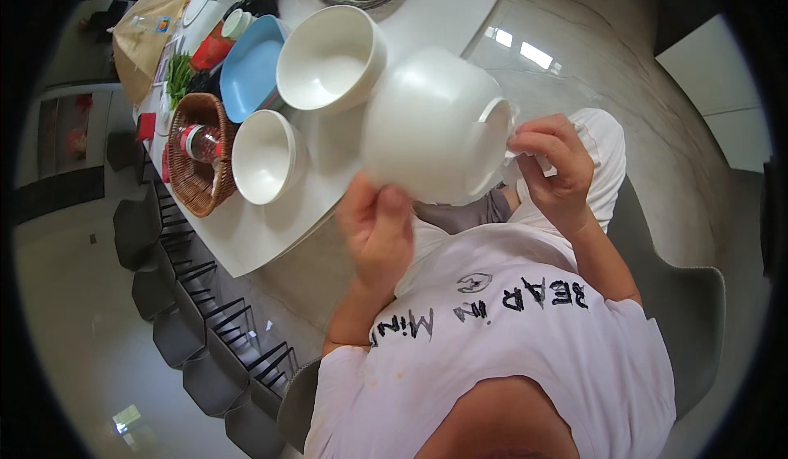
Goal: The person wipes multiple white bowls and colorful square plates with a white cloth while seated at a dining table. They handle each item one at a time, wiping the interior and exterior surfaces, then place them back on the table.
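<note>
"What spread ahead of the left hand (377, 233)?"

"The worktop (271, 229), reaching away to the left of its fingers."

"And between both hands' fingers?"

"A big bowl (431, 127), tipped, its foot toward the right hand (560, 168). The left fingers, slightly blurred, were clamped on its edge."

"Beyond the left fingers?"

"A second bowl (324, 61), upright; well to their left, a basket (195, 196); between basket and fingers, a small bowl (261, 159). A bottle (199, 141) lay in the basket."

"Smallest?"

"Clear film (512, 157), pinched by the right fingers and thumb beside the big bowl's foot."
</note>
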`<state>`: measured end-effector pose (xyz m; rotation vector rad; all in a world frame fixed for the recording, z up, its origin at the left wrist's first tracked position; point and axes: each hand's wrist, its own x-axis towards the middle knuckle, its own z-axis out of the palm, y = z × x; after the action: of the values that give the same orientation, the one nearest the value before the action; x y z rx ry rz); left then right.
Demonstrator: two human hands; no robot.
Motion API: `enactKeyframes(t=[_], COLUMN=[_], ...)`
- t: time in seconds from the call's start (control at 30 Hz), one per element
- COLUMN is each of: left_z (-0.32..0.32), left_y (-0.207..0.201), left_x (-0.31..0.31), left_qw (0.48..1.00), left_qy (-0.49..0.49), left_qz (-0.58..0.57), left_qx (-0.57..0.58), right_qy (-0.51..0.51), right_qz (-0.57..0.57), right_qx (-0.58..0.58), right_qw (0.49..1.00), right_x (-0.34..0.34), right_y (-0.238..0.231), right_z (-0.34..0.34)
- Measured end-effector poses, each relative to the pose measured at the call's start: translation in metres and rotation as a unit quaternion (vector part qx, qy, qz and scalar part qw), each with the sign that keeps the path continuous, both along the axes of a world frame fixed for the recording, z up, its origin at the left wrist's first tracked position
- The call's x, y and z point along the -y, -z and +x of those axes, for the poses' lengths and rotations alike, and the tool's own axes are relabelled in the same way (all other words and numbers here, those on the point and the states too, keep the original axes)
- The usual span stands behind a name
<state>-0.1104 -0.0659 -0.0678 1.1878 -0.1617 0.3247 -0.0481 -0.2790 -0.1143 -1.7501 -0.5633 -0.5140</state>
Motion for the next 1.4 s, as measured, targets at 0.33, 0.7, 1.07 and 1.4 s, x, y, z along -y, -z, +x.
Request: enactKeyframes(t=[0.33,0.7,1.07,1.4], left_z=[0.081,0.012,0.009,-0.016], left_y=[-0.062,-0.033,-0.026,-0.049], left_x=[-0.062,-0.105,-0.111,-0.081], left_qw=[0.647,0.626,0.702,0.669], left_qy=[-0.238,-0.291,-0.334,-0.481], left_qz=[0.694,0.723,0.626,0.490], left_qx=[0.206,-0.025,-0.057,0.285], right_qy=[-0.073,-0.056,-0.073,-0.048], right_qz=[-0.027,-0.007,-0.003,0.034], right_qx=[-0.094,-0.167,-0.172,-0.108], right_qw=[0.993,0.984,0.982,0.992], right_x=[-0.016,-0.013,-0.018,-0.023], right_y=[0.024,0.028,0.030,0.005], right_z=[-0.008,-0.004,-0.006,-0.003])
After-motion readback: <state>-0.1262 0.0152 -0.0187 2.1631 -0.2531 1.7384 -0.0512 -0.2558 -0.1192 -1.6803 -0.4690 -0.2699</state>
